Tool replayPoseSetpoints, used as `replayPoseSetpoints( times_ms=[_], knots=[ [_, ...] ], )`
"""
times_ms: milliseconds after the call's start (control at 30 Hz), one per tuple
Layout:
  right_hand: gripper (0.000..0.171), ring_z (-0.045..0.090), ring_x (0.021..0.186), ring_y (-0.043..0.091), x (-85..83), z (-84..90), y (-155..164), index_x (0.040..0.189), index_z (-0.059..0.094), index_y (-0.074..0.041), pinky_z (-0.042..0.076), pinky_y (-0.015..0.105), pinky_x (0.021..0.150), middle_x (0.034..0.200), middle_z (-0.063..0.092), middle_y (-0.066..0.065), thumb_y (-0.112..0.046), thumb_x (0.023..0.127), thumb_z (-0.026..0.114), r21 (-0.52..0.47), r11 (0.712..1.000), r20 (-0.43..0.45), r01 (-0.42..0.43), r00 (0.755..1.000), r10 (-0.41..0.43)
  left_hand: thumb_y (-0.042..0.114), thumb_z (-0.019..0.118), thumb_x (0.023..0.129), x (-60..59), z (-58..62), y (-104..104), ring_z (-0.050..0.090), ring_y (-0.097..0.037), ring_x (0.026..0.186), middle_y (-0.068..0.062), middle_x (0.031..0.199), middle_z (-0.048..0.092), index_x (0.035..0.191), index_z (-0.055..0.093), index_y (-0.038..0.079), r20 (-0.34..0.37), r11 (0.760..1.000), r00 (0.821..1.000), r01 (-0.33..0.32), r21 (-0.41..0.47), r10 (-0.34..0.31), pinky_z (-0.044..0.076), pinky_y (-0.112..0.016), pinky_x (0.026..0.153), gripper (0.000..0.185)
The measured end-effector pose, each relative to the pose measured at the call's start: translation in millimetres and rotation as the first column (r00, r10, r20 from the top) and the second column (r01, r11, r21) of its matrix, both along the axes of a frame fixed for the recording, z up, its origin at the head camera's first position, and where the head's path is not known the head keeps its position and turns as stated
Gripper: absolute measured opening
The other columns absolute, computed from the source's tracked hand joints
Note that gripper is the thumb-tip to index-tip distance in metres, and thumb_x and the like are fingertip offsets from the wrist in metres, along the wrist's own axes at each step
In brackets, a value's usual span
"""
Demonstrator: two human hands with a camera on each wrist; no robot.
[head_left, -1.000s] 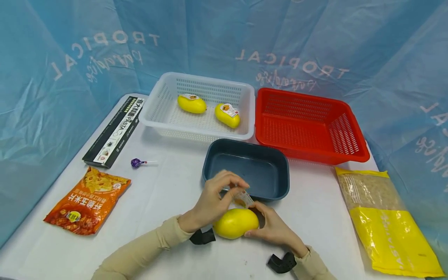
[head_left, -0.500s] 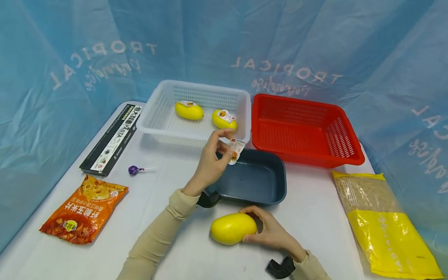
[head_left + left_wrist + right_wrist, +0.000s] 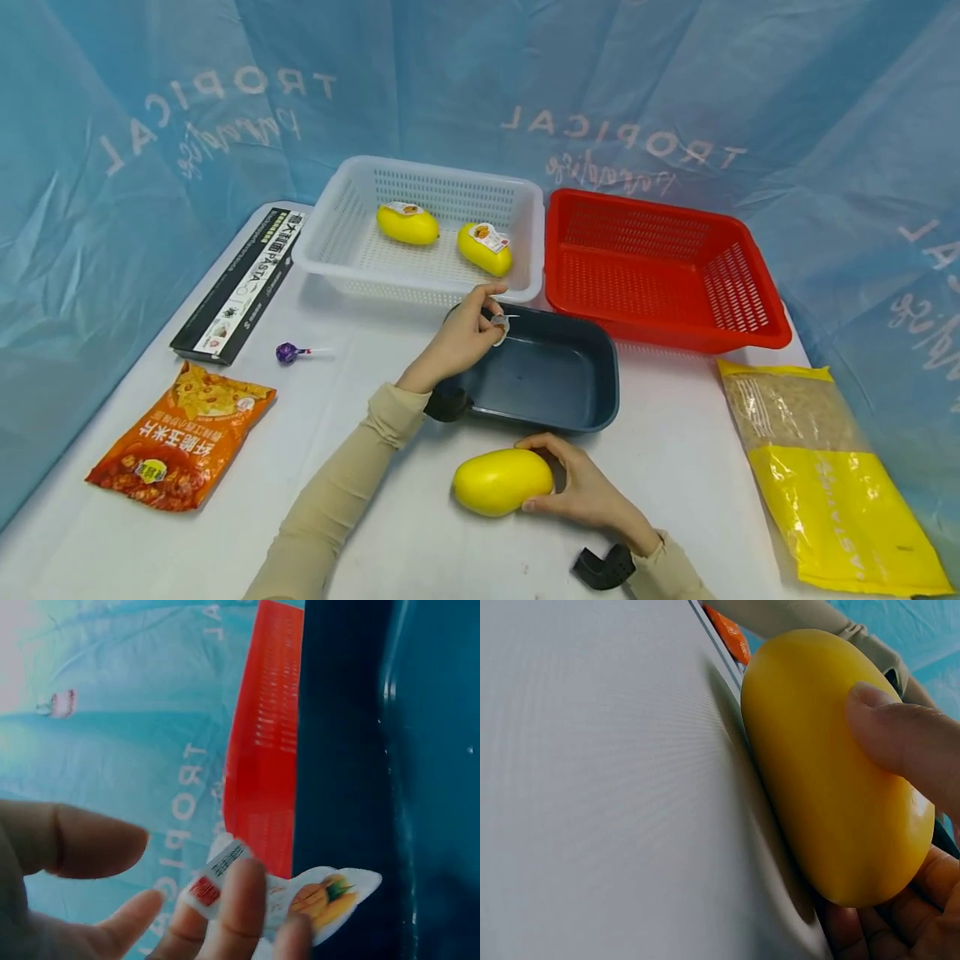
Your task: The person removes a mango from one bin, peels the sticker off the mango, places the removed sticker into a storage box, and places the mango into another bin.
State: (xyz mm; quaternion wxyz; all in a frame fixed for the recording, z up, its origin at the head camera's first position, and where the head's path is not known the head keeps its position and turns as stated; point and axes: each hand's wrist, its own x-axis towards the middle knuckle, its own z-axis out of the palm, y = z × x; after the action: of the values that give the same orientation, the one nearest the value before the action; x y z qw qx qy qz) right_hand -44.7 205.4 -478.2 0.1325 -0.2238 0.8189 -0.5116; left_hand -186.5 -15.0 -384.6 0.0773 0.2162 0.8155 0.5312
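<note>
My left hand point(image 3: 465, 337) is over the near left part of the dark blue bin point(image 3: 551, 417). Its fingers hold a small white label point(image 3: 322, 904) printed with orange fruit; the head view catches it nearly edge-on. In the left wrist view one digit stands apart from the label. My right hand point(image 3: 577, 492) grips the right end of a yellow mango point(image 3: 495, 482) on the white table, thumb on the near side and fingers on the far side. The right wrist view shows that mango's smooth surface with the thumb point(image 3: 900, 742) pressed on it.
A white basket point(image 3: 352, 271) behind the bin holds two labelled mangoes point(image 3: 408, 223). A red basket point(image 3: 667, 333) stands at its right. Left lie a pasta box point(image 3: 240, 283), a lollipop point(image 3: 288, 353) and an orange chip bag point(image 3: 183, 437); right, a yellow pasta bag point(image 3: 840, 492).
My left hand has lifted away from the mango with the label and moved forward over the dark blue bin. The label has turned edge-on. My right hand has stayed on the mango.
</note>
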Motion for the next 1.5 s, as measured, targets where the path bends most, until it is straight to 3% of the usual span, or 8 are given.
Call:
replayPoseSetpoints(
  times_ms=[233, 400, 567, 1000, 1267, 1367, 1500],
  knots=[
    [0.063, 0.056, 0.112, 0.01, -1.5, 1.5, 1, 0.127, 0.055, -0.022, 0.044, 0.022, 0.103, 0.123, 0.061, -0.005, -0.026, 0.073, 0.085, -0.007, 1.0, -0.017, -0.002, 1.0, 0.002, 0.006, 0.051, 0.094, -12.5, -6.7, 0, 0.063, -0.036, 0.083, -0.016, 0.105, 0.052, 0.145, 0.033, 0.008, 0.064, 0.994, 0.995, 0.076, -0.076, -0.071, 0.052, -0.027, 0.071, 0.054],
    [0.063, 0.056, 0.113, 0.01, -1.4, 2.4, 1, 0.127, 0.054, -0.024, 0.044, 0.023, 0.103, 0.124, 0.06, -0.006, -0.028, 0.073, 0.085, 0.009, 1.0, -0.004, 0.002, 1.0, -0.002, 0.009, 0.053, 0.096, -16.7, -5.2, -4, 0.059, -0.026, 0.072, -0.012, 0.092, 0.054, 0.146, 0.03, 0.011, 0.065, 0.983, 0.991, 0.127, -0.136, -0.119, 0.049, -0.025, 0.066, 0.055],
    [0.063, 0.056, 0.111, 0.01, -1.4, 4.0, 1, 0.128, 0.053, -0.025, 0.044, 0.024, 0.102, 0.124, 0.06, -0.006, -0.03, 0.074, 0.084, 0.025, 1.0, 0.0, 0.002, 1.0, -0.002, 0.01, 0.051, 0.097, -18.8, -4.0, -8, 0.053, -0.021, 0.069, -0.01, 0.088, 0.053, 0.138, 0.039, 0.005, 0.135, 0.972, 0.975, 0.191, -0.133, -0.174, 0.045, -0.023, 0.062, 0.043],
    [0.063, 0.055, 0.112, 0.01, -1.7, 1.4, 4, 0.128, 0.053, -0.026, 0.043, 0.024, 0.103, 0.125, 0.06, -0.007, -0.029, 0.074, 0.084, 0.03, 1.0, 0.024, 0.005, 1.0, -0.005, 0.017, 0.052, 0.098, -28.3, -12.3, -2, 0.058, -0.027, 0.078, -0.012, 0.094, 0.059, 0.134, 0.045, -0.002, 0.205, 0.964, 0.962, 0.213, -0.161, -0.178, 0.046, -0.022, 0.065, 0.041],
    [0.062, 0.056, 0.111, 0.01, -1.1, 3.4, 3, 0.129, 0.053, -0.026, 0.044, 0.024, 0.102, 0.125, 0.06, -0.007, -0.03, 0.075, 0.083, 0.02, 1.0, 0.022, -0.001, 1.0, 0.0, 0.024, 0.052, 0.099, -27.1, -15.1, 2, 0.065, -0.035, 0.097, -0.02, 0.107, 0.061, 0.135, 0.045, 0.0, 0.299, 0.949, 0.933, 0.26, -0.178, -0.199, 0.055, -0.04, 0.082, 0.043],
    [0.062, 0.056, 0.111, 0.01, -0.7, 3.2, 2, 0.129, 0.053, -0.025, 0.044, 0.024, 0.102, 0.125, 0.06, -0.006, -0.031, 0.075, 0.083, 0.021, 1.0, 0.019, -0.007, 1.0, 0.006, 0.025, 0.054, 0.099, -26.5, -15.9, 2, 0.065, -0.033, 0.092, -0.018, 0.102, 0.061, 0.137, 0.043, 0.001, 0.293, 0.951, 0.937, 0.251, -0.183, -0.191, 0.055, -0.034, 0.076, 0.047],
    [0.062, 0.056, 0.11, 0.011, -0.8, 1.8, 1, 0.129, 0.053, -0.025, 0.044, 0.025, 0.102, 0.125, 0.06, -0.006, -0.031, 0.076, 0.083, 0.022, 1.0, 0.016, -0.012, 1.0, 0.012, 0.025, 0.058, 0.097, -27.5, -18.8, 2, 0.059, -0.027, 0.071, -0.013, 0.093, 0.056, 0.143, 0.038, 0.002, 0.25, 0.952, 0.947, 0.251, -0.173, -0.204, 0.047, -0.023, 0.061, 0.055]
  ],
)
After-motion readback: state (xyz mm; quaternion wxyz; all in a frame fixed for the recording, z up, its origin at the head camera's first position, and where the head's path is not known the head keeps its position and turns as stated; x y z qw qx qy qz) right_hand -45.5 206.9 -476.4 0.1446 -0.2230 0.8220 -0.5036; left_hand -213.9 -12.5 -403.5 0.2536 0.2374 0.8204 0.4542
